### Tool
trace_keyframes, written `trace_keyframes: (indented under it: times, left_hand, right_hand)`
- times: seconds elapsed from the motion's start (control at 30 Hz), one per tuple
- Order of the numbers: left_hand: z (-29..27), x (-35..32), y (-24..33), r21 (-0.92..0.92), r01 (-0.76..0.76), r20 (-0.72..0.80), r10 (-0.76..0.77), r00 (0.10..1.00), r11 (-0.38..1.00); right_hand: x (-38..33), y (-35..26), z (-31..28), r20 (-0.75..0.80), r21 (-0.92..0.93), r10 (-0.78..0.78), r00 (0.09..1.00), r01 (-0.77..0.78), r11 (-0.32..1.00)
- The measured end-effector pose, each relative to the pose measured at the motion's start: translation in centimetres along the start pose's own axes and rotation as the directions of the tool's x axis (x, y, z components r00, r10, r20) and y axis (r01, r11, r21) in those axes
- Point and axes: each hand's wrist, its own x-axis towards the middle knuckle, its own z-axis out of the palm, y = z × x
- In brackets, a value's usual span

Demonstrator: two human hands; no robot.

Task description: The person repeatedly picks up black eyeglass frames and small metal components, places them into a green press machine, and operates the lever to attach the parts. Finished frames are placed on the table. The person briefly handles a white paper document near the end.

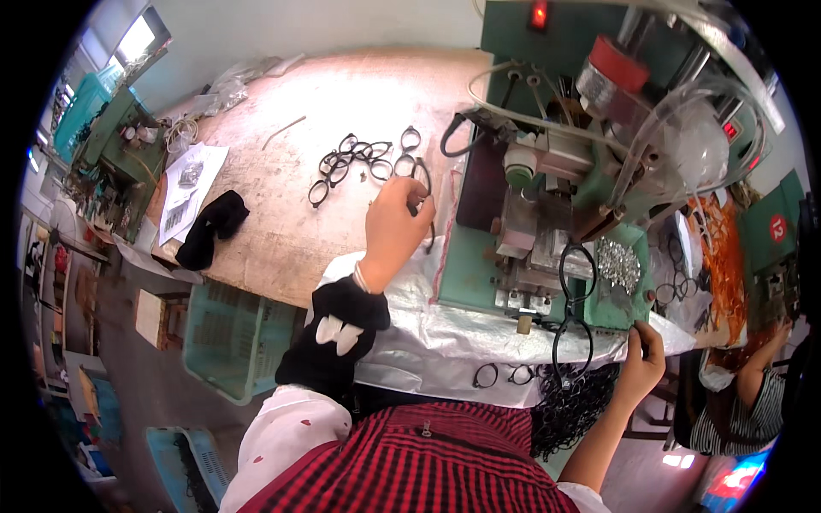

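Note:
Over the wooden tabletop my left hand is closed with its fingertips on a black eyeglass frame, much of which the hand hides. Just beyond lies a loose cluster of similar black eyeglass frames. At the green bench machine, another black eyeglass frame hangs upright from the fixture, its two round rims one above the other. My right hand is to the right of that frame, apart from it, by the front corner of a green tray. Its fingers are bent together; whatever they hold is hidden.
Small shiny metal parts fill the tray. More black frames lie heaped at my lap beside silvery sheeting. A black cloth and papers lie at left. Another person's arm shows far right.

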Motion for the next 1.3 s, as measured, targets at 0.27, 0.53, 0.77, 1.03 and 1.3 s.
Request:
trace_keyframes:
  times: [0.27,0.53,0.77,1.03,1.3]
  left_hand:
    - [1.2,-1.5,2.2,-0.174,-0.005,-0.004,0.004,1.0,0.985]
    - [-1.6,-3.8,2.2,-0.632,0.157,-0.049,-0.241,0.969,0.759]
    - [-4.9,2.9,16.3,-0.759,-0.341,-0.148,0.364,0.92,0.554]
    - [-5.0,2.9,16.6,-0.753,-0.367,-0.147,0.404,0.903,0.546]
    - [-0.9,-1.6,15.7,-0.332,-0.904,0.035,0.962,0.272,0.268]
  right_hand:
    - [5.4,-11.6,7.4,0.287,0.459,-0.147,0.946,-0.001,0.888]
    - [4.7,-12.4,10.6,0.305,0.692,-0.044,0.951,-0.189,0.697]
    - [3.8,-14.2,10.6,0.359,0.824,-0.003,0.933,-0.315,0.471]
    - [2.5,-15.4,9.2,0.332,0.73,-0.048,0.942,-0.225,0.645]
    - [6.5,-8.9,4.7,0.01,0.428,-0.047,0.999,0.039,0.903]
